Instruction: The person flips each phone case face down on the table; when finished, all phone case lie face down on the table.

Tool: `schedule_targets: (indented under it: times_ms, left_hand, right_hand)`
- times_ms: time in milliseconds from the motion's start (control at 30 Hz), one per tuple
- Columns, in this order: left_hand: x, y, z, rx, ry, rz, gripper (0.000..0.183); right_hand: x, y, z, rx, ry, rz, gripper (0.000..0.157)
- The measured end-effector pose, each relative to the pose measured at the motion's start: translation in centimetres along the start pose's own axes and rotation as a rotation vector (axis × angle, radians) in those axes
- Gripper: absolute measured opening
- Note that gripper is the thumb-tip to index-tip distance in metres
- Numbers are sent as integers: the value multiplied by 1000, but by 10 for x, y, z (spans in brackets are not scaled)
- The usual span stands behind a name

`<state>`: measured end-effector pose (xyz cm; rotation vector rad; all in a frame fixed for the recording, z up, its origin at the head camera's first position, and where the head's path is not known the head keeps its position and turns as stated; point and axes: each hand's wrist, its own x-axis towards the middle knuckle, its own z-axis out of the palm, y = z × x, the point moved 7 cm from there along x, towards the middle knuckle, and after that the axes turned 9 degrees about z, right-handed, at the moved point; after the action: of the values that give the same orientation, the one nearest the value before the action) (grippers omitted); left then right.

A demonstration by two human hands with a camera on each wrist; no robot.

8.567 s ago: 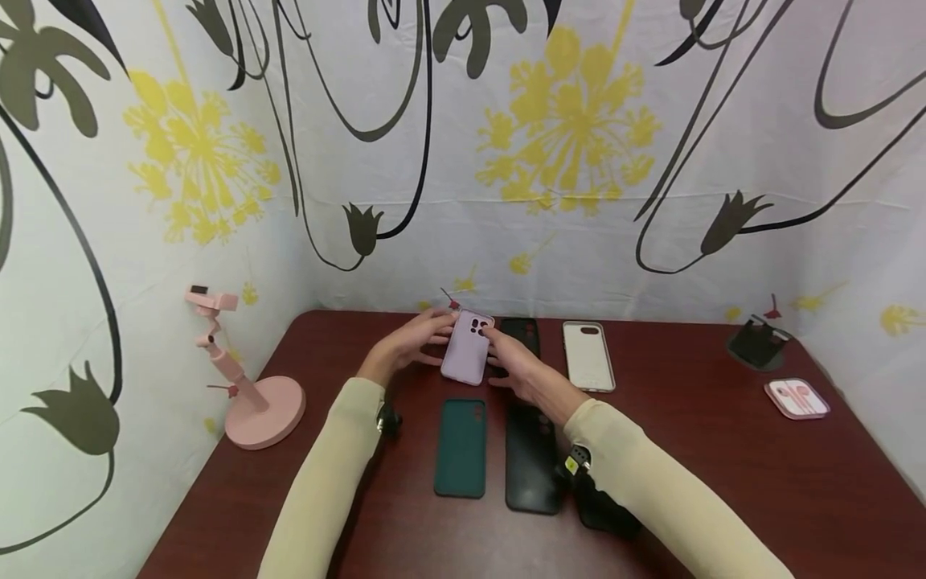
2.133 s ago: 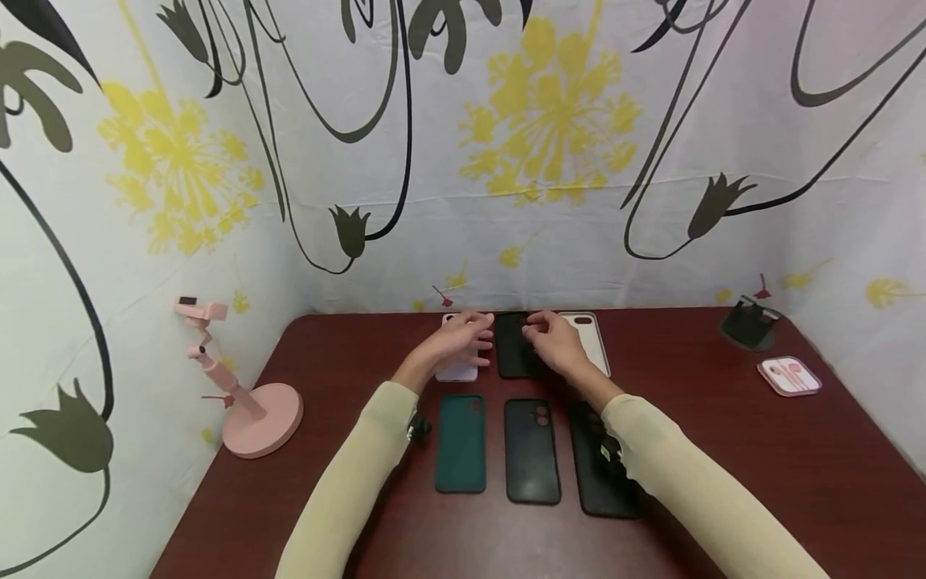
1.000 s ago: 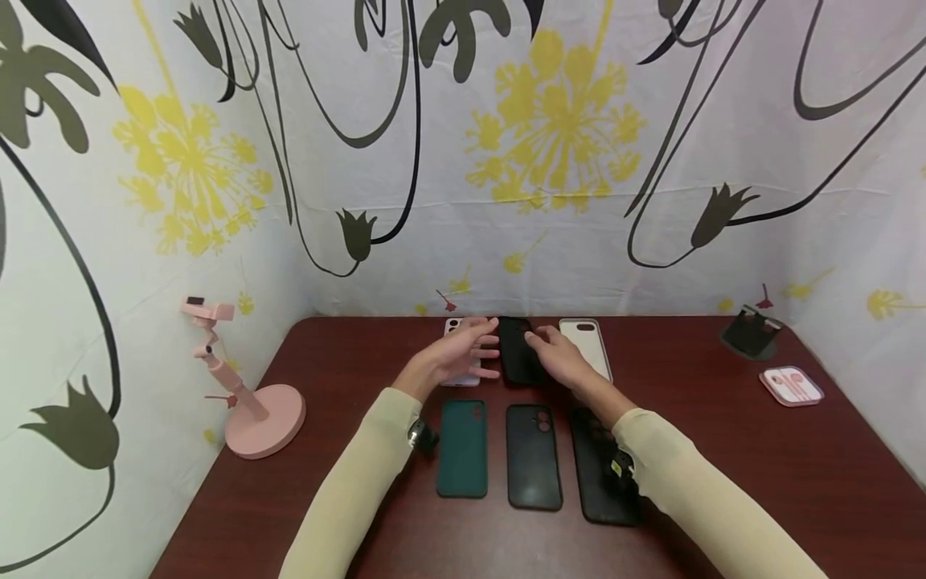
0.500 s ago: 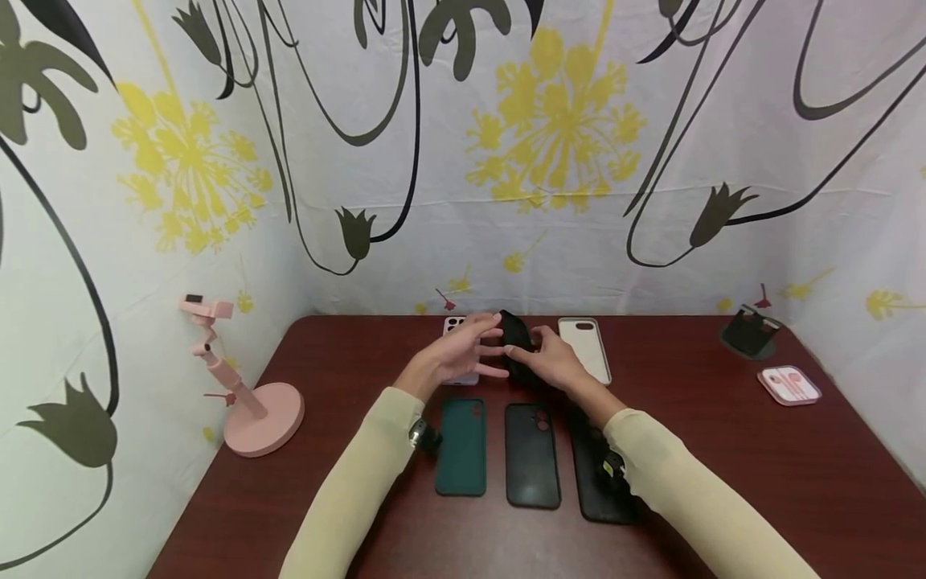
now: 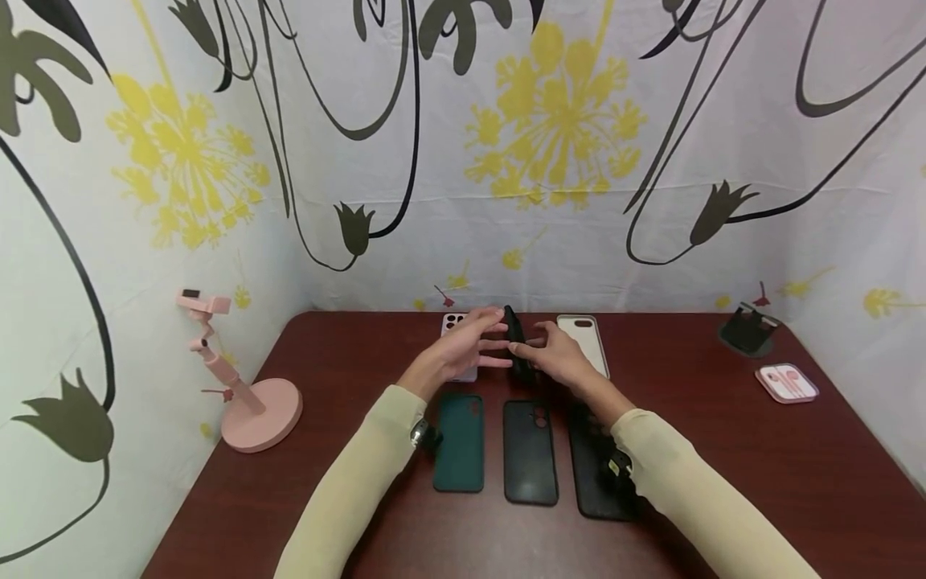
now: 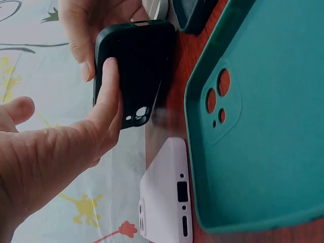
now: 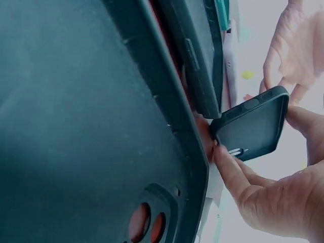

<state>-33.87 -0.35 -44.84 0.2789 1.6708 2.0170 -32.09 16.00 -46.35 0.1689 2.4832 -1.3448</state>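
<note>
A black phone case (image 5: 518,342) stands tilted on its long edge at the back middle of the table. My right hand (image 5: 564,358) grips it, thumb and fingers at opposite edges, its hollow side facing that hand in the right wrist view. My left hand (image 5: 463,346) reaches in from the left with its fingers extended; in the left wrist view, fingertips touch the flat back of the case. A lilac phone case (image 5: 470,374) lies partly hidden under my left hand, and a white phone case (image 5: 584,342) lies beyond my right hand.
A front row holds a teal phone case (image 5: 459,444), a dark phone case (image 5: 530,454) and a larger black one (image 5: 596,474), partly under my right wrist. A pink stand (image 5: 262,414) is left; a black stand (image 5: 748,330) and a pink-and-white box (image 5: 787,383) are right.
The lilac case, earlier held by both hands, now lies on the table. The black case, flat about two seconds ago, has been tilted onto its edge, and my left fingers have come against it.
</note>
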Motion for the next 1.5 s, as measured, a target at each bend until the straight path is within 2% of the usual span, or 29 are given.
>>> schedule_targets:
  times_ms: [100, 267, 500, 700, 967, 1233, 1500]
  left_hand:
    - [0, 1, 2, -11, -3, 8, 67]
    - [-1, -1, 5, 5, -18, 1, 68]
    - [-2, 1, 5, 0, -17, 10, 63]
    - [0, 0, 9, -8, -36, 7, 63]
    - [2, -13, 11, 15, -40, -74, 61]
    - [1, -14, 11, 68, -44, -94, 64]
    - [-1, -16, 11, 80, -39, -124, 61]
  right_hand:
    - [-2, -2, -2, 12, -1, -16, 91]
    - [-3, 0, -1, 7, -25, -38, 71]
    - [-3, -3, 2, 134, -120, -25, 59]
    - [-6, -5, -2, 180, -119, -11, 50]
    - [-5, -5, -2, 242, -94, 0, 46]
    - [-6, -3, -2, 341, -67, 29, 47]
    - [-8, -1, 1, 372, -48, 40, 48]
